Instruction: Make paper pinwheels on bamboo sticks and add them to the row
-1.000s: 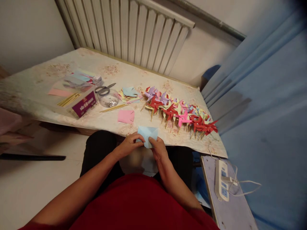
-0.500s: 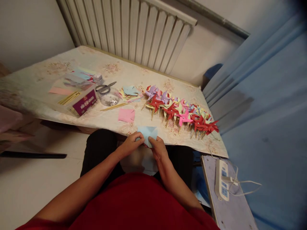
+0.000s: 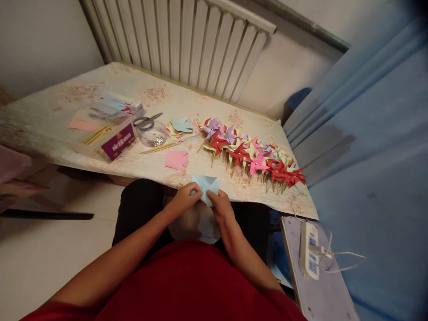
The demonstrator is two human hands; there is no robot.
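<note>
A light blue paper square (image 3: 208, 183) with slits cut in it is held between my two hands at the table's front edge. My left hand (image 3: 186, 196) pinches its left side, the thumb bending a corner inward. From the right, my right hand (image 3: 221, 204) grips the sheet with the thumb on top; the fingers underneath are hidden. Just beyond lies a pink paper piece (image 3: 176, 160), flat on the cloth. Further back sits a pile of cut papers (image 3: 182, 127), a blue one uppermost. Finished paper pinwheels (image 3: 240, 154) on sticks crowd the table to the right.
Left on the table (image 3: 147, 167) are a clear box (image 3: 117, 141) with sticks, scissors (image 3: 147, 121) resting on a round dish (image 3: 156, 140) of small metallic pieces, and loose sticks (image 3: 159, 148). A power strip (image 3: 309, 252) with cables lies on a bench at right, beside a blue curtain (image 3: 374, 147).
The left thumb has shifted slightly, and the blue paper's corner is bent a little further inward. My right hand stays almost still.
</note>
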